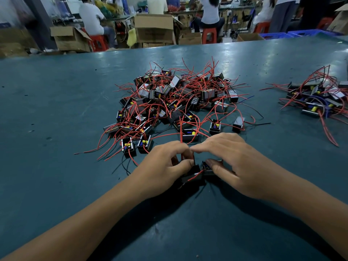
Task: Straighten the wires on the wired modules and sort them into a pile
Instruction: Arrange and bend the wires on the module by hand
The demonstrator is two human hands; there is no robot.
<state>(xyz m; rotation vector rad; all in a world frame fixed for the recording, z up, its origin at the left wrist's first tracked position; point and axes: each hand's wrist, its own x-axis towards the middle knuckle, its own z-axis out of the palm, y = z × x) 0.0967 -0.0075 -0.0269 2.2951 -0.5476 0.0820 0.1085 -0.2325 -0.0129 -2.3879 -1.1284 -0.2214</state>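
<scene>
Two small black box-shaped wired modules (195, 173) lie largely hidden under the hands near the near edge of the dark teal tabletop (56, 113); their details are hard to make out. The left hand (165, 166) pinches thin red wires (182, 147) between curled fingers and thumb. The right hand (233, 162) arches over, thumb pressing one module. A tangled heap of modules (173, 102) sits mid-table; a smaller pile (318, 98) is cut off at the right edge.

Both hands (197, 162) low, fingertips meeting, left hand (163, 166) and right hand (231, 162) apparently curled in pinches.
</scene>
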